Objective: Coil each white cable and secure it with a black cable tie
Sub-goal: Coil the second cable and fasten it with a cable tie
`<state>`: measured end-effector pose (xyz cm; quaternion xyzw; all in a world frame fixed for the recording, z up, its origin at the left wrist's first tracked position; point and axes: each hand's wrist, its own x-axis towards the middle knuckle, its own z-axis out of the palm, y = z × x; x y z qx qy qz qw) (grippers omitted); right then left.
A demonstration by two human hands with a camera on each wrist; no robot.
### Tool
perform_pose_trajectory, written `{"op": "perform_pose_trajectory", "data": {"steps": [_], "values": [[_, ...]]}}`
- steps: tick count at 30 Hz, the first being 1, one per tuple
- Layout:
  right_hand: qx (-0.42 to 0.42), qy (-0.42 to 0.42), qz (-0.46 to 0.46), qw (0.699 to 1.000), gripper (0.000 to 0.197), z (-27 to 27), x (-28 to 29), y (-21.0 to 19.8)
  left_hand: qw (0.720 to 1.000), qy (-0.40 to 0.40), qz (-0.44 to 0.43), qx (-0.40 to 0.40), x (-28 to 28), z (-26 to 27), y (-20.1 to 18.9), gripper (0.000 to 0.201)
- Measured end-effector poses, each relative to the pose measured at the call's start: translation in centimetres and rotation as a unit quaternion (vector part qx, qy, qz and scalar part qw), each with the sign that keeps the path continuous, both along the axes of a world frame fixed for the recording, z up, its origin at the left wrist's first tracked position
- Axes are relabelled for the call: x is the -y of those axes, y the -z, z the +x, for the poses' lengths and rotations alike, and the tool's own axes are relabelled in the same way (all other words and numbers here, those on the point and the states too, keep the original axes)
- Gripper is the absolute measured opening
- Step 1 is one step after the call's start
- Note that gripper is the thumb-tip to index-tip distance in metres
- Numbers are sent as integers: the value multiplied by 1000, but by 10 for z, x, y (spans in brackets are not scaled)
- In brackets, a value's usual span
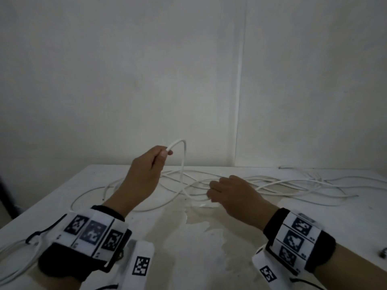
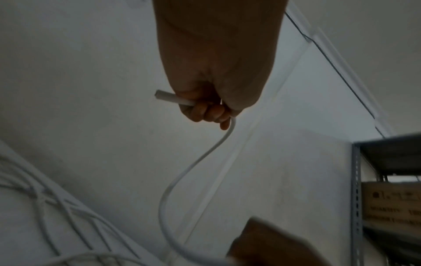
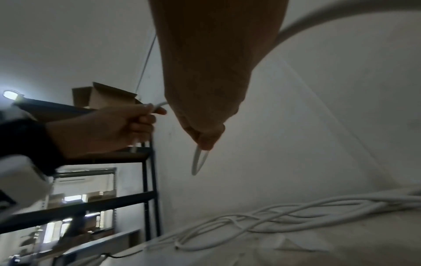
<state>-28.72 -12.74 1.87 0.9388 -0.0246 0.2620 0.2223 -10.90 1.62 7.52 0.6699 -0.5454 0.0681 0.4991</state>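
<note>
My left hand (image 1: 164, 153) is raised above the table and grips a white cable (image 1: 182, 164) near its end. In the left wrist view the cut end (image 2: 160, 94) sticks out past the curled fingers of my left hand (image 2: 209, 113). From there the cable arches over and drops to my right hand (image 1: 211, 192), which is low over the table. In the right wrist view my right hand (image 3: 206, 142) pinches the white cable (image 3: 197, 162), which shows as a narrow loop below the fingers. Several more loose white cables (image 1: 293, 185) lie tangled across the table. No black cable tie shows.
The white table (image 1: 209, 258) has a brownish stain in its middle and stands against a pale wall. A small metal object (image 1: 383, 252) lies at the right edge. Metal shelving (image 3: 145, 180) with cardboard boxes stands to the left.
</note>
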Motion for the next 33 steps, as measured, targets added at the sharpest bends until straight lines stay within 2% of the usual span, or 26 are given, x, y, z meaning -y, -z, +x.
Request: {"op": "perform_pose_trajectory", "data": {"steps": [3,6,7,10,12,15,16,19,23,27,31,33], "values": [[60,-63,-7,996,15,5,-15,-13,999,15,37,27,1,-5,8,22],[111,-73,12,991,9,10,-21,-27,997,31,74,15,2,-11,13,22],[121,-75,39,989,15,11,-22,-32,996,42,84,7,2,-14,14,22],[129,-94,153,975,27,14,-23,-40,992,75,101,-29,3,-19,16,19],[124,-92,253,955,31,13,-23,-43,989,87,104,-52,3,-22,16,21],[108,-71,435,891,12,11,-22,-46,989,88,106,-58,2,-24,13,26],[103,-69,468,875,9,10,-22,-47,989,85,115,-45,2,-24,13,26],[99,-54,471,875,14,13,-21,-48,987,86,135,-30,1,-22,12,26],[77,-34,523,848,23,12,-21,-50,985,107,121,-58,-6,-21,7,23],[75,-27,537,840,23,12,-24,-51,982,123,129,-69,-9,-20,6,23],[28,-19,537,843,22,12,-29,-52,979,129,122,-96,-9,-20,7,26],[47,-36,553,831,18,11,-33,-53,980,128,116,-100,-8,-24,7,25]]}}
